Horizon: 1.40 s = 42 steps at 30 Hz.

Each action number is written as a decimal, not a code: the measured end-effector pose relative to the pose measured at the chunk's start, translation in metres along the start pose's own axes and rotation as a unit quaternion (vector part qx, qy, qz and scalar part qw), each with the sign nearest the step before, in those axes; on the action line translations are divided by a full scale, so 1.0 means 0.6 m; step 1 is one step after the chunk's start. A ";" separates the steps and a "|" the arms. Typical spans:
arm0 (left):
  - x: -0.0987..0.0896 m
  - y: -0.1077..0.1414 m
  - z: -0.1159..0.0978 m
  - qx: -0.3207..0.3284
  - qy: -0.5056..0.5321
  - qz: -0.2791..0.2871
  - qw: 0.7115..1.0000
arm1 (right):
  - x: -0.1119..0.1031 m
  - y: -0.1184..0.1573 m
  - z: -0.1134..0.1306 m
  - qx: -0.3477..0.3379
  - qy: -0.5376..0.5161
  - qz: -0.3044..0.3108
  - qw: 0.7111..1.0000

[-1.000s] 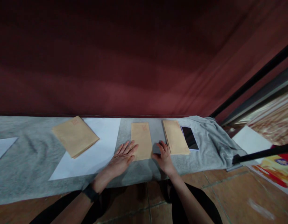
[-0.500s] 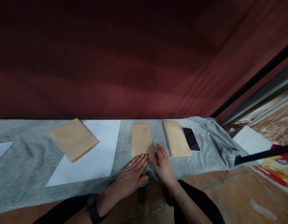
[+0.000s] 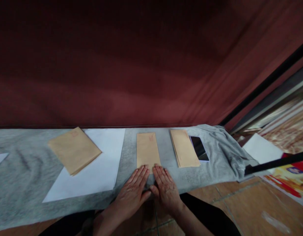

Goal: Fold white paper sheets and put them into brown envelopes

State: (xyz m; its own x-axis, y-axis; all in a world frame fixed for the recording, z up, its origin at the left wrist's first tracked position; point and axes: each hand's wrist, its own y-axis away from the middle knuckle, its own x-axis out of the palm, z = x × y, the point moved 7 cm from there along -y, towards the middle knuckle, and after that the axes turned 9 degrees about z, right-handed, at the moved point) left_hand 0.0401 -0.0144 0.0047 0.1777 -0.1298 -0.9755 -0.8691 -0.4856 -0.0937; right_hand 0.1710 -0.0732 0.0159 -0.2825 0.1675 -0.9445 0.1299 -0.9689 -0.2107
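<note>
A brown paper envelope (image 3: 147, 149) with a small red print near its far right corner lies flat on the grey cloth in front of me. My left hand (image 3: 133, 188) rests palm down, its fingertips on the near left end of the envelope. On the near right end, my right hand (image 3: 166, 188) presses with fingers laid flat. The two thumbs nearly meet between the hands. Neither hand grasps anything. The envelope's near edge is partly hidden under the fingers.
On the right, a stack of brown envelopes (image 3: 185, 149) touches a phone (image 3: 199, 149). More brown envelopes (image 3: 74, 150) lie askew over white paper sheets (image 3: 92, 177) on the left. The grey cloth (image 3: 23, 186) runs along a dark red wall (image 3: 117, 82).
My right hand has moved left from beside the envelope and now lies flat on its near end. The left hand has slid slightly left, its fingers still on the envelope.
</note>
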 end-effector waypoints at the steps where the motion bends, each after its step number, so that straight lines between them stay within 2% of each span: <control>1: -0.001 0.002 0.001 0.000 -0.002 -0.002 1.000 | 0.002 0.003 -0.004 0.006 0.006 -0.001 1.000; 10: 0.011 0.022 0.003 -0.047 -0.041 -0.043 0.997 | 0.000 0.025 -0.031 0.038 0.023 -0.034 0.998; 16: -0.002 -0.007 0.023 -0.086 -0.044 -0.033 0.995 | 0.006 0.018 -0.035 0.042 0.038 -0.032 0.998; 19: -0.013 -0.021 0.045 -0.119 -0.007 -0.039 0.992 | 0.002 0.010 -0.031 0.049 0.031 -0.048 0.997; 24: -0.014 -0.030 0.075 -0.194 0.117 -0.096 0.969 | 0.002 -0.007 0.000 0.009 -0.005 -0.033 0.999; 26: -0.013 -0.033 0.085 -0.210 0.184 -0.115 0.953 | 0.004 -0.010 0.007 0.007 -0.011 -0.037 0.999; 28: -0.012 -0.039 0.099 -0.232 0.271 -0.131 0.925 | 0.007 -0.012 0.007 0.016 -0.016 -0.042 0.999; 32: -0.005 -0.060 0.116 -0.264 0.479 -0.115 0.829 | 0.008 -0.020 0.008 0.031 -0.023 -0.045 0.998; 35: -0.023 -0.080 0.100 -0.231 0.589 -0.121 0.765 | -0.008 -0.032 0.005 0.060 -0.014 -0.048 0.997; 36: -0.033 -0.086 0.090 -0.214 0.609 -0.123 0.754 | -0.016 -0.038 0.000 0.075 -0.013 -0.048 0.996; 39: -0.062 -0.095 0.064 -0.171 0.630 -0.124 0.747 | -0.045 -0.055 -0.030 0.121 -0.061 -0.069 0.988; 41: -0.071 -0.093 0.060 -0.168 0.642 -0.148 0.733 | -0.063 -0.063 -0.060 0.147 -0.191 -0.118 0.963; 42: -0.069 -0.092 0.061 -0.177 0.645 -0.155 0.727 | -0.067 -0.064 -0.078 0.167 -0.274 -0.149 0.935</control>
State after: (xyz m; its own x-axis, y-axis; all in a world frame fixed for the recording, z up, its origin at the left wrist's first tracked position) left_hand 0.0637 0.0494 0.0431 0.8232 -0.5587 0.1012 -0.5624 -0.8268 0.0100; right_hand 0.2216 -0.0344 0.0504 -0.7151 0.4091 -0.5669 -0.3109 -0.9124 -0.2662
